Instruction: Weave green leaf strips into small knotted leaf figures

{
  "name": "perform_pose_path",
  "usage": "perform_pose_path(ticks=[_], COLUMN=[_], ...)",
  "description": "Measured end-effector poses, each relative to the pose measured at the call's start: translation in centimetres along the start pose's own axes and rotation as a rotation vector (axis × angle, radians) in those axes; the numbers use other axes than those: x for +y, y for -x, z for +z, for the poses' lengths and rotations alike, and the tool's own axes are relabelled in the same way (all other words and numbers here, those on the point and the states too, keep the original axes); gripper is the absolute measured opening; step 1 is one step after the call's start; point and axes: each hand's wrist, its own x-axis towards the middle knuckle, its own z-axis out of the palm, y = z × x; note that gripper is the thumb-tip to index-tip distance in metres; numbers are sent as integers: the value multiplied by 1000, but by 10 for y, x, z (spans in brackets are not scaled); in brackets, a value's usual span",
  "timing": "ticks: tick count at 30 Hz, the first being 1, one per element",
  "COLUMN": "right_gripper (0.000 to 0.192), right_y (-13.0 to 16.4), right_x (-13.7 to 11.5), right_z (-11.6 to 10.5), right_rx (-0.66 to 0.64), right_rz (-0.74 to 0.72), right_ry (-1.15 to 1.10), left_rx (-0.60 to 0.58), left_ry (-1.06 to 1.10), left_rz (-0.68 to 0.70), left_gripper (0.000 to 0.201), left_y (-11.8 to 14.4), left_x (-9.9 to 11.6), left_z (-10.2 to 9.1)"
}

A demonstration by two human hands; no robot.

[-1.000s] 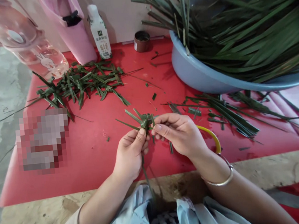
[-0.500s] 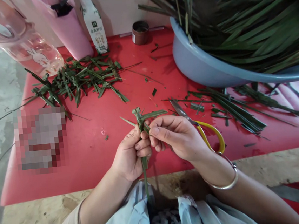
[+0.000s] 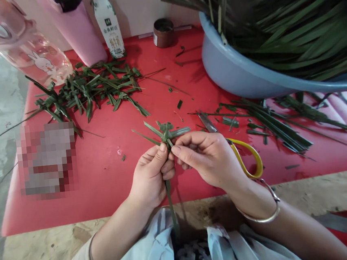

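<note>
So, at the far left stands a clear pinkish bottle (image 3: 40,57) with a rabbit printed on it, and nearer sits a blurred-out block (image 3: 50,158) I can't make out. Beside them, a heap of knotted green leaf pieces (image 3: 86,89) spreads over the red table cover (image 3: 105,185), with a pink pouch (image 3: 76,29) and a white milk bottle (image 3: 109,30) upright behind it. Near the middle, the left hand (image 3: 151,171) grips a folded leaf figure (image 3: 165,132) between thumb and fingers, a long strip hanging below the fist. Far beyond sits a small brown jar (image 3: 163,35). The right hand (image 3: 206,155), a bangle (image 3: 269,220) at its wrist, pinches the figure's right side. Yellow-handled scissors (image 3: 258,158) lie partly hidden behind it. At the right, loose leaf strips (image 3: 284,131) lie before a blue basin (image 3: 231,67) heaped with long green leaves (image 3: 289,33).
</note>
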Motion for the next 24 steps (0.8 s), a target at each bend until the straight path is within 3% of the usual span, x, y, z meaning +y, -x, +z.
perform_pose_path(ticks=[12, 24], right_gripper=[8, 14], right_y=[3, 3], right_x=[3, -3], right_z=[2, -6], right_rx=[178, 146], right_rz=[-220, -298], right_ry=[307, 637], left_rx=[115, 143], left_ry=[-203, -433], left_rz=[189, 244], left_gripper=[25, 27], left_y=[1, 4], left_x=[-5, -7], left_z=[0, -2])
